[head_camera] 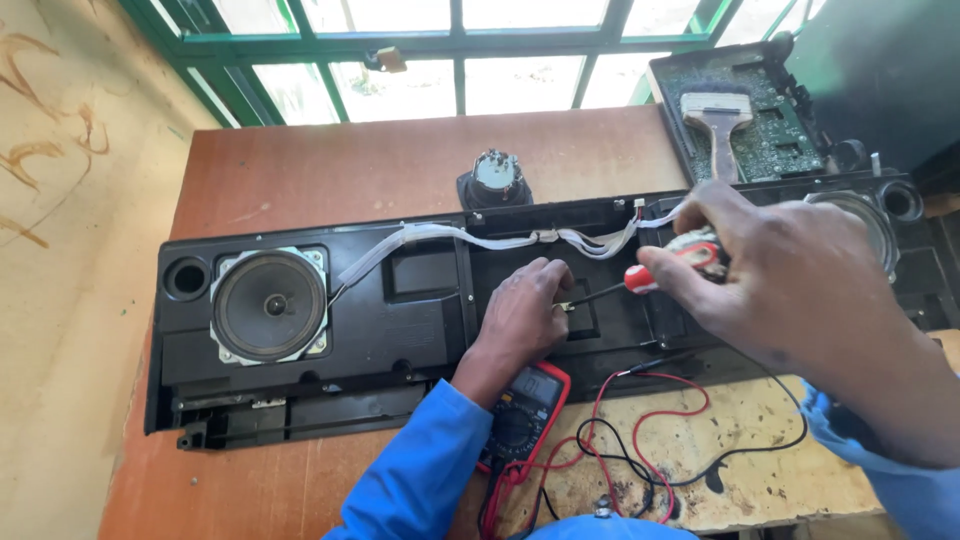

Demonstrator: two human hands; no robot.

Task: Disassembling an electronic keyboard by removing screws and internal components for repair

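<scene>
A long black speaker panel [420, 310] lies face down across a brown table. My right hand [790, 270] grips a red-handled screwdriver [640, 280], its shaft pointing left at a spot in the panel's middle. My left hand [525, 310] rests on the panel there, fingertips beside the screwdriver tip, steadying a small part I cannot make out. A round grey speaker cone [268, 305] sits in the panel's left end, and a second speaker [860, 215] at the right end is partly hidden by my right hand. White ribbon wiring [450, 238] runs along the panel's upper side.
A red-cased multimeter [525, 405] lies under my left forearm, with red and black leads [640, 440] looped on a worn yellow board. A green circuit board with a paintbrush [720, 115] on it sits at the back right. A small round black part [495, 178] stands behind the panel. Window behind.
</scene>
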